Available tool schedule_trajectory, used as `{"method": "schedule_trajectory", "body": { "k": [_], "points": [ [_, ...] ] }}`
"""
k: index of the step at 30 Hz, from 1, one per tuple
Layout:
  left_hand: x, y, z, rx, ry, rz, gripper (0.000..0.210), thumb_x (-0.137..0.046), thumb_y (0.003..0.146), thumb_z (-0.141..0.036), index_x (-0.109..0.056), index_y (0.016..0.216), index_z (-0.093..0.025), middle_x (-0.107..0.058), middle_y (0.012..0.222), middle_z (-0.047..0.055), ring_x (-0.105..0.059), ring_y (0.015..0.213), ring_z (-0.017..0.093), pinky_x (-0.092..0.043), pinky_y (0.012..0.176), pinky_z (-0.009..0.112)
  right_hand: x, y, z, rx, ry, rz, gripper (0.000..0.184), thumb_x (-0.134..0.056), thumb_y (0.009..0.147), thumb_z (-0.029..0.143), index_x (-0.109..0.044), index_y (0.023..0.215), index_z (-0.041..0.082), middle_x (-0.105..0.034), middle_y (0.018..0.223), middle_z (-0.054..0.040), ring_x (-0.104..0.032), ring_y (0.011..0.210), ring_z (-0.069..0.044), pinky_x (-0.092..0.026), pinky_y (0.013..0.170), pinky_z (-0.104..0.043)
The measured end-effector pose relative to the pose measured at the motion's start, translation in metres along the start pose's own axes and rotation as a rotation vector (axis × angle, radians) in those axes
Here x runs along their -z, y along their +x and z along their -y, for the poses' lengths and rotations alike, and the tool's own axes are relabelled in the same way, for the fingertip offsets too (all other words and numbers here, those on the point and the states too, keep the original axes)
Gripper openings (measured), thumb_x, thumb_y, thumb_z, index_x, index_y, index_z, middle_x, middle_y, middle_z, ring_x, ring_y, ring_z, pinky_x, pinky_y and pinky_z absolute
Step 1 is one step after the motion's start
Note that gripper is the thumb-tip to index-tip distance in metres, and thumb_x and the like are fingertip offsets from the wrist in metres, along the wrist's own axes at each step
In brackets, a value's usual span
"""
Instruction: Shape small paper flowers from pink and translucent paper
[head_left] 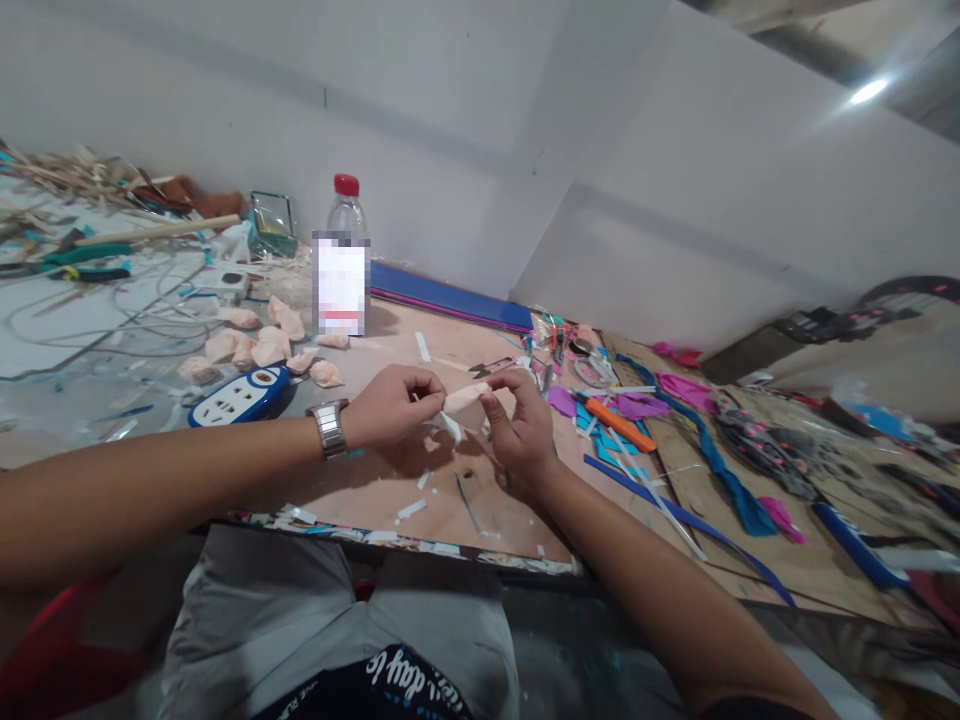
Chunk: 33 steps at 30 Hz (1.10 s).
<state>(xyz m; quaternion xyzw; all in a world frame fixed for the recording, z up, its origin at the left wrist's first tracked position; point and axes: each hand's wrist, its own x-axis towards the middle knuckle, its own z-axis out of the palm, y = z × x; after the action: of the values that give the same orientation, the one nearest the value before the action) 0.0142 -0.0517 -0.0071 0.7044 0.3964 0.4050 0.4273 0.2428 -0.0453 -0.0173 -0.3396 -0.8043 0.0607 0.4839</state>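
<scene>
Both hands pinch one small pale pink piece above the wooden table.

Left hand (390, 405), a metal watch (330, 428) on its wrist, closes thumb and fingers on the left end of the pink piece (465, 397); right hand (521, 425) grips the other end with its fingertips, palm turned inward, and a white strip (448, 427) hangs just beneath. White scraps dot the table (390, 495) under them. Left of the hands lies a blue and white power strip (241, 395), with loose pink pieces (259, 345) just behind it. To the right an orange knife (620, 424) lies among blue and magenta offcuts. Farther back stands a clear bottle (343, 265) with a red cap, upright; its contents cannot be made out.
</scene>
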Motion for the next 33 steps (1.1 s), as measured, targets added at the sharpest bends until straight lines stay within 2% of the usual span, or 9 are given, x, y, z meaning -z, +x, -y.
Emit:
{"method": "schedule_trajectory", "body": {
  "k": [6,11,18,27,33],
  "points": [
    [-0.003,0.004,0.003,0.148,-0.254,0.007,0.025,-0.063,0.080,-0.039,-0.065,0.070,-0.016,-0.057,0.058,-0.003,-0.047,0.054,0.010,-0.035,0.055,0.023,-0.003,-0.004,-0.005,-0.040,0.059,-0.047,0.018,-0.057,0.106,0.040,-0.063,0.111,0.024,-0.068,0.104,-0.0068,-0.065,0.100,-0.024,-0.051,0.092,-0.043],
    [-0.003,0.005,0.004,0.207,-0.345,0.013,0.026,-0.063,0.081,-0.038,-0.066,0.070,-0.015,-0.057,0.057,-0.002,-0.047,0.054,0.009,-0.034,0.056,0.023,-0.003,-0.004,-0.008,-0.028,0.087,-0.062,0.015,-0.059,0.106,0.037,-0.063,0.111,0.024,-0.067,0.104,-0.0063,-0.065,0.099,-0.024,-0.050,0.091,-0.042],
    [-0.001,0.002,0.005,0.142,-0.270,0.099,0.025,-0.071,0.078,-0.038,-0.068,0.069,-0.015,-0.061,0.061,-0.001,-0.051,0.058,0.010,-0.039,0.059,0.024,0.002,0.000,0.001,0.071,0.035,-0.010,0.012,-0.059,0.105,0.033,-0.064,0.111,0.024,-0.069,0.103,-0.0070,-0.065,0.099,-0.024,-0.052,0.089,-0.044],
    [-0.002,0.003,0.006,0.164,-0.285,0.028,0.019,-0.064,0.075,-0.033,-0.067,0.067,-0.016,-0.060,0.060,-0.002,-0.049,0.058,0.010,-0.036,0.057,0.024,0.003,0.003,0.002,0.205,-0.001,-0.015,0.011,-0.060,0.103,0.029,-0.065,0.113,0.028,-0.070,0.096,-0.0054,-0.065,0.094,-0.026,-0.051,0.088,-0.048],
    [-0.003,0.005,0.010,0.172,-0.374,0.007,0.016,-0.062,0.077,-0.031,-0.062,0.068,-0.018,-0.055,0.057,-0.002,-0.046,0.055,0.011,-0.035,0.055,0.024,0.008,0.006,0.005,0.307,-0.017,0.028,0.025,-0.060,0.100,0.017,-0.064,0.119,0.033,-0.072,0.097,-0.0037,-0.066,0.094,-0.026,-0.051,0.087,-0.049]
  ]
}}
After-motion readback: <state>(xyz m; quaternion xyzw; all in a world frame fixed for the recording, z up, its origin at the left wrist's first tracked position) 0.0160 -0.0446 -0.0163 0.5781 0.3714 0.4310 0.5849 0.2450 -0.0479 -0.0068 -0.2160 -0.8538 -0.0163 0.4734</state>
